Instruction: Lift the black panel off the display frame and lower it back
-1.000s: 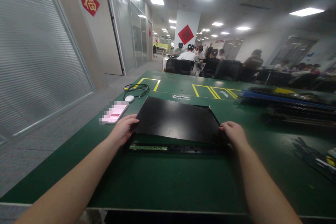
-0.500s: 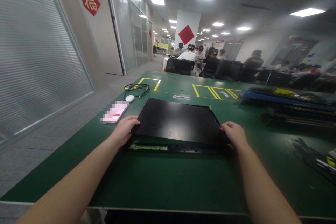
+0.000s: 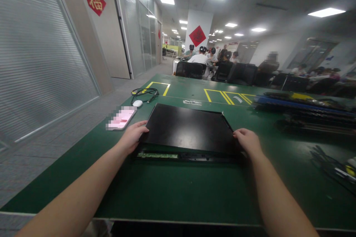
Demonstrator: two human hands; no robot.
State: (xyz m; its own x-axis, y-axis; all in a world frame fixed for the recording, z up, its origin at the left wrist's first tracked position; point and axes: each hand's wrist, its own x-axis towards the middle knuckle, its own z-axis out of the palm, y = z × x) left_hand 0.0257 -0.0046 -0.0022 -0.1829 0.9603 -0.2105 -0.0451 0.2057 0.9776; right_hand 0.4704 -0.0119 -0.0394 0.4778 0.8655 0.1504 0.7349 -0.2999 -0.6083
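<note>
A flat, dark screen panel (image 3: 189, 126) is held between my two hands, tilted with its near edge raised. My left hand (image 3: 135, 136) is closed on its left edge, thumb on top. At the right edge, my right hand (image 3: 248, 141) pinches the panel near its lower corner. Under it lies a black frame (image 3: 208, 157), whose near strip shows a green circuit board (image 3: 157, 156). The rest of the frame is mostly hidden by the panel; a thin rim shows at the far right.
Left of the panel are a phone (image 3: 122, 118), a white oval object (image 3: 137, 103) and a coiled black cable (image 3: 144, 94). Stacked dark panels (image 3: 303, 109) and more cables (image 3: 330, 168) lie on the right of the green table (image 3: 178, 196). People sit beyond.
Almost nothing differs. Both hands keep the panel at nearly the same place and tilt.
</note>
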